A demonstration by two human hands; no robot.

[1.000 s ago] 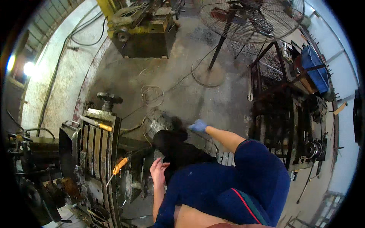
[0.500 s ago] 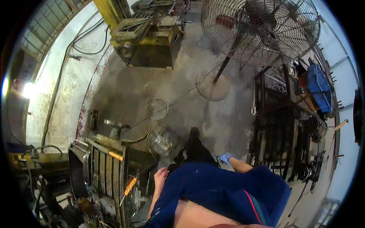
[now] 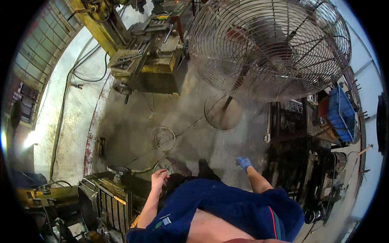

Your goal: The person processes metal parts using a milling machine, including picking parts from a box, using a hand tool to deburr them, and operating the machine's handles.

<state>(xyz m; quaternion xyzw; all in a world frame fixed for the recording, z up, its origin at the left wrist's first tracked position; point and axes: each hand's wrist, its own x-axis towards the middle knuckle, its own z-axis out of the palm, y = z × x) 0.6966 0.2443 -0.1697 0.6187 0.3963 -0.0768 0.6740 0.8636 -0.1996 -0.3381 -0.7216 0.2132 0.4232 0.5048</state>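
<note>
My left hand point(image 3: 159, 178) is bare and raised in front of my left side, its fingers loosely bent and a little apart, with nothing visible in it. It is nearest to the slotted metal machine table point(image 3: 109, 208) at the lower left. A tool with an orange handle point(image 3: 120, 200) lies on that table, and part of another orange handle point(image 3: 135, 221) shows beside my left forearm. On my right hand point(image 3: 243, 163) is a blue glove. It hangs away from my body over the floor, fingers stretched out, touching nothing.
A large caged fan point(image 3: 271, 48) stands ahead on a round base point(image 3: 223, 117). Cable coils point(image 3: 164, 138) lie on the concrete floor. A yellow machine point(image 3: 156, 73) stands at the far left. Dark metal racks point(image 3: 283, 162) and a blue crate point(image 3: 341, 113) line the right.
The view has moved forward, so the fan looks larger and the slotted table sits lower. My left hand has risen with bent fingers; my right arm has swung farther forward.
</note>
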